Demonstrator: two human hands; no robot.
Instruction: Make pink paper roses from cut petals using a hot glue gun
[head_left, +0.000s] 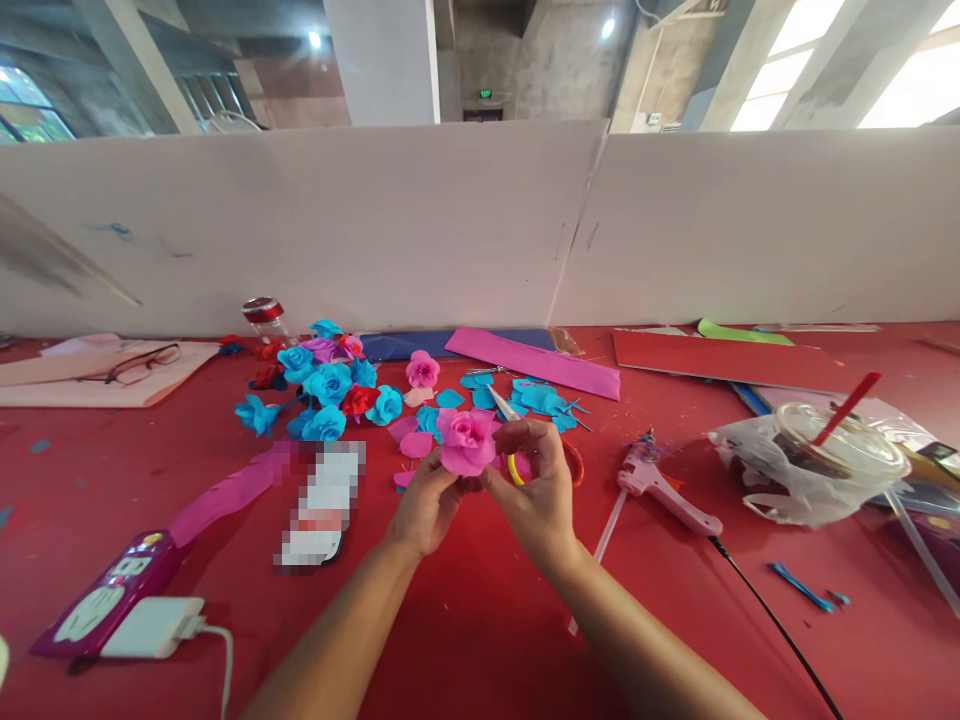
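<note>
Between my two hands, a pink paper rose (466, 441) is held up above the red table. My left hand (429, 508) closes on its lower left side, fingers tucked beneath the bloom. My right hand (538, 490) pinches at the rose's lower right edge, thumb and fingertips close together. The underside of the flower is hidden. Right behind my right hand lie scissors (504, 404) with yellow and orange handles, partly covered. Loose pink petals (417, 444) and blue petals (541, 397) are scattered just beyond the rose.
Finished paper flowers (328, 384) cluster at the left back near a jar (264, 315). A phone (322, 505) and power strip (112, 590) lie left. To the right are a pink glue gun (667, 490) with its cord and a bagged drink cup (832, 450). A white partition (300, 230) stands behind.
</note>
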